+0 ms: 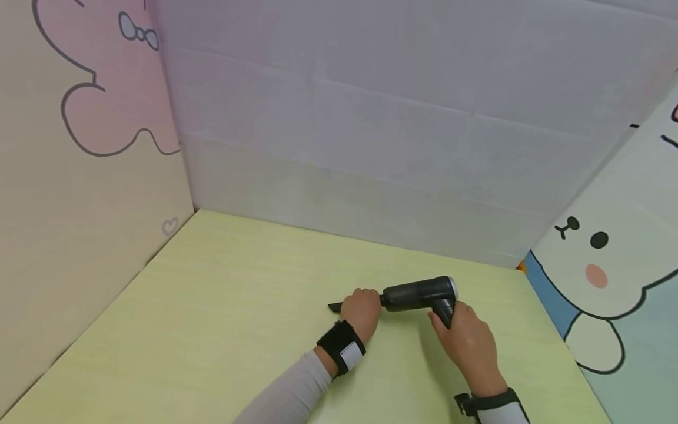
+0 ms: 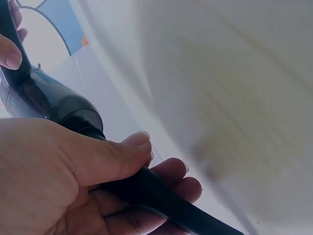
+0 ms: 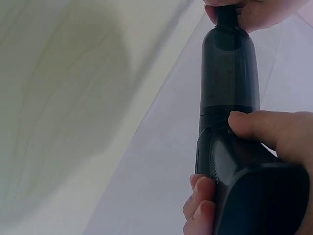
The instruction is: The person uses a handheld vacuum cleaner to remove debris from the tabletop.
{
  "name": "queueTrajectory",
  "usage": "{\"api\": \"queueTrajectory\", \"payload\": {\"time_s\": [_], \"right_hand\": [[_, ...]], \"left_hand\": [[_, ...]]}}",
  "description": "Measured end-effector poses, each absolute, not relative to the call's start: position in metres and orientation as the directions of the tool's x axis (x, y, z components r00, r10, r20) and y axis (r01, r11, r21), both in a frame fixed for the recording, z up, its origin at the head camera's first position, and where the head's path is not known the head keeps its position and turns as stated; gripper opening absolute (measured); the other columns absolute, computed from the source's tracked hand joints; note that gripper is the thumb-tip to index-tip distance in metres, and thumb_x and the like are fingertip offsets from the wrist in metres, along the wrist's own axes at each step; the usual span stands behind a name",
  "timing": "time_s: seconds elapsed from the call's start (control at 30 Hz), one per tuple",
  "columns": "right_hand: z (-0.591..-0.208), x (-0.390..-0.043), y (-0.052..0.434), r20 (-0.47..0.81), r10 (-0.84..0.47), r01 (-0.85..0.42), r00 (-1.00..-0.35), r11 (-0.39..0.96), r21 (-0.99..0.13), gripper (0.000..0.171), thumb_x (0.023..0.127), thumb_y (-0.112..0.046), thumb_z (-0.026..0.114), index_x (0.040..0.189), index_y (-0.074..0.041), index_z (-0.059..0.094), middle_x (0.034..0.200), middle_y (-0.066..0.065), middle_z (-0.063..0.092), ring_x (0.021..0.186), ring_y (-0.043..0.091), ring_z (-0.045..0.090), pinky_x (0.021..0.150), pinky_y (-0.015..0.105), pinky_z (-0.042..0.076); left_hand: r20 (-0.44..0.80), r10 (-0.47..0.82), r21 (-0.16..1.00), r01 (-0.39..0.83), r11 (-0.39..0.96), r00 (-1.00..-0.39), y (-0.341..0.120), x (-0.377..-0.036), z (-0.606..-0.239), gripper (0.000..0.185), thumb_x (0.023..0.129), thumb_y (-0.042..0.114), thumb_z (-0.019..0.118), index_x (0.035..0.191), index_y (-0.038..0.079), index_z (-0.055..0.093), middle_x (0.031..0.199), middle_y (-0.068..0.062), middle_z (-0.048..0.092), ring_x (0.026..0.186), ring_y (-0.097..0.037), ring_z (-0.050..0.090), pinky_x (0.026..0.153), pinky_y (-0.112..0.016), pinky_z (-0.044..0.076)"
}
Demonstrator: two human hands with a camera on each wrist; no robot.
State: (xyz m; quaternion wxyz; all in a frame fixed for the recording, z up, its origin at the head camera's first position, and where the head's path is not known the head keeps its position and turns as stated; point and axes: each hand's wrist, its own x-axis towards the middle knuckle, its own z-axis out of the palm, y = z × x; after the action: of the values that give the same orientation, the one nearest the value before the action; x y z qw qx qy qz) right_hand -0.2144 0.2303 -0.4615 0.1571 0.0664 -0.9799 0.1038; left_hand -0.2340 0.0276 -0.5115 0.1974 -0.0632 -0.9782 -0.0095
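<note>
A black handheld vacuum cleaner [image 1: 415, 294] with a smoky see-through dust cup [image 3: 229, 73] is held in the air over the tabletop. My right hand [image 1: 470, 344] grips its angled handle, the thumb along one side and the fingers round the other in the right wrist view. At the front end, my left hand [image 1: 362, 313] holds the slim black nozzle [image 2: 188, 211], pinching it between thumb and fingers. The nozzle's slanted tip [image 1: 335, 307] sticks out to the left beyond the left hand. Where the nozzle joins the dust cup is partly hidden behind the fingers.
A pale yellow tabletop [image 1: 212, 306] lies under both hands. Behind it stands a plain whitish wall panel [image 1: 339, 129]. Panels with cartoon drawings close off the left side [image 1: 95, 200] and the right side [image 1: 635, 277]. Both wrists wear black straps [image 1: 335, 341].
</note>
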Motion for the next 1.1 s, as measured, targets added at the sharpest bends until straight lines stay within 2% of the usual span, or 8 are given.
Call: {"api": "queueTrajectory", "payload": {"time_s": [0.3, 1.1], "right_hand": [[-0.461, -0.211, 0.241, 0.392, -0.127, -0.199, -0.911, 0.968, -0.150, 0.049, 0.090, -0.034, 0.076, 0.094, 0.011, 0.057, 0.070, 0.013, 0.055, 0.051, 0.023, 0.048, 0.045, 0.037, 0.040], [-0.453, -0.208, 0.245, 0.333, -0.119, -0.184, -0.935, 0.968, -0.171, 0.052, 0.089, -0.035, 0.076, 0.098, 0.013, 0.057, 0.072, 0.014, 0.056, 0.052, 0.023, 0.049, 0.045, 0.035, 0.039]], "left_hand": [[0.381, 0.130, -0.024, 0.131, 0.991, -0.915, 0.036, -0.226, -0.499, 0.014, 0.089, 0.024, 0.078, 0.086, 0.013, 0.069, 0.074, 0.000, 0.065, 0.070, -0.013, 0.063, 0.056, -0.025, 0.053], [0.398, 0.098, -0.031, 0.093, 0.995, -0.912, 0.041, -0.220, -0.500, 0.017, 0.088, 0.025, 0.078, 0.079, 0.015, 0.068, 0.069, 0.002, 0.063, 0.066, -0.012, 0.061, 0.053, -0.025, 0.051]]}}
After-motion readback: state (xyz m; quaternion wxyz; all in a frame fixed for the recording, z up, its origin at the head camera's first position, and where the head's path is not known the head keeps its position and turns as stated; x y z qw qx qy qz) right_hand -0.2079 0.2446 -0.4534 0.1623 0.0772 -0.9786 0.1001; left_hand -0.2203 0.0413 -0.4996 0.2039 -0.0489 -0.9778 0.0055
